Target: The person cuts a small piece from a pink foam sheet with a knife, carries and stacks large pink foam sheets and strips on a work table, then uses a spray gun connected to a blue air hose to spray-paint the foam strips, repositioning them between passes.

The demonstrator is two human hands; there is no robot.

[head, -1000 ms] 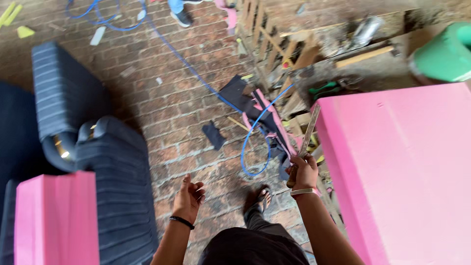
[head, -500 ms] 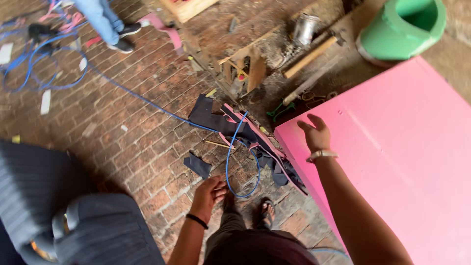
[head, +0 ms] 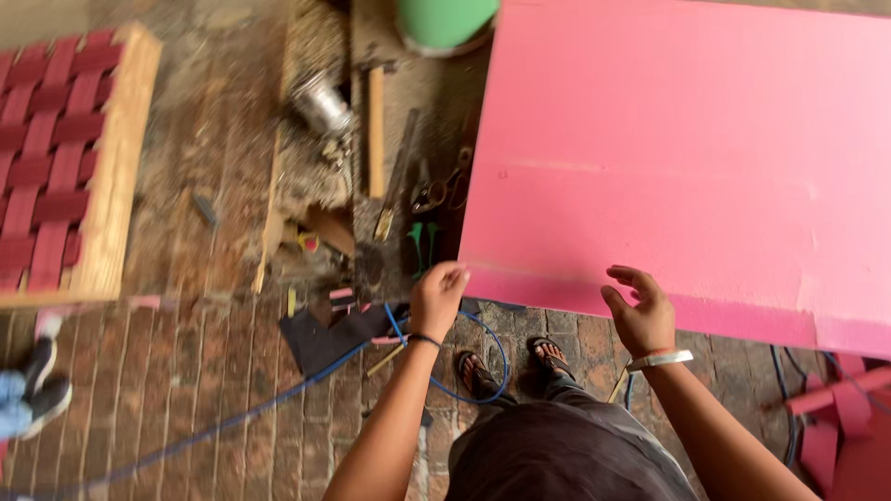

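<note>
Pink foam sheet point(head: 687, 158) edge meets left hand point(head: 436, 299) and right hand point(head: 639, 314), grips open

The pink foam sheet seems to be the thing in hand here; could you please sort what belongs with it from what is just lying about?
In hand: pink foam sheet; left hand at its corner; right hand at its near edge.

Lying about: blue hose, green bucket, webbed wooden frame, scissors.

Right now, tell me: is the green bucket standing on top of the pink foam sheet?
No. The green bucket stands on the ground past the upper left corner of the pink foam sheet, beside it rather than on it.
</note>
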